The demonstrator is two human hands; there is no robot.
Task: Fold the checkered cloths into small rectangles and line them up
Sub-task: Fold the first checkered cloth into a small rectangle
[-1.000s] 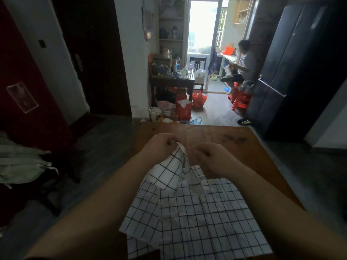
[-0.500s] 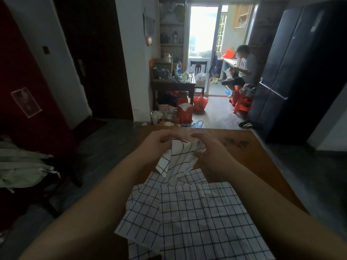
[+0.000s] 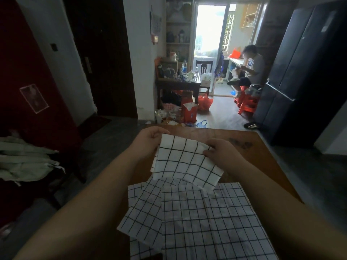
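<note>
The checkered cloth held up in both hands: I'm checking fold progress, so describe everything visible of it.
The checkered cloth is thin-looking white fabric with a black grid, spread roughly rectangular and slightly rippled. It is lifted above the wooden table. The left hand grips its upper left corner; the right hand pinches its upper right corner. Its lower edge hangs free over the other checkered cloths lying flat below; contact with them cannot be told.
</note>
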